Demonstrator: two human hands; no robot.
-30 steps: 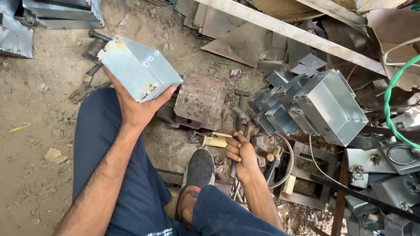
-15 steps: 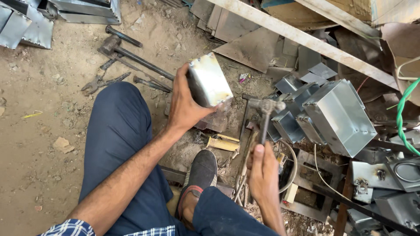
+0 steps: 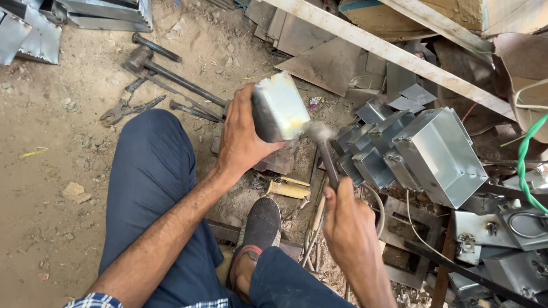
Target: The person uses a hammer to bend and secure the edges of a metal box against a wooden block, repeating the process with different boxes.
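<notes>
a small sheet-metal box (image 3: pixel 281 107) is gripped by the left hand (image 3: pixel 242 134), fingers wrapped round its near end so that the shiny side is turned up and to the right, toward the hammer. the box is held just above a block (image 3: pixel 279 161) on the ground, which seems to serve as an anvil; whether box and block touch cannot be told. the right hand (image 3: pixel 349 225) is clenched round the handle of a hammer (image 3: pixel 321 137), low on the shaft, so the head is given a long swing. the head is blurred and lies at the lower right corner of the box, touching it or just beside it.

the person is seated on the dirt floor (image 3: pixel 51 188), one knee raised at the left and a shoe (image 3: pixel 260 222) planted near the block, so the work is kept between the legs and close to both hands. a stack of like boxes (image 3: pixel 411 151) is piled just to the right, within reach. a second hammer (image 3: pixel 171 71) and pliers (image 3: pixel 128 108) are laid on the floor beyond the knee, apart from the work.
</notes>
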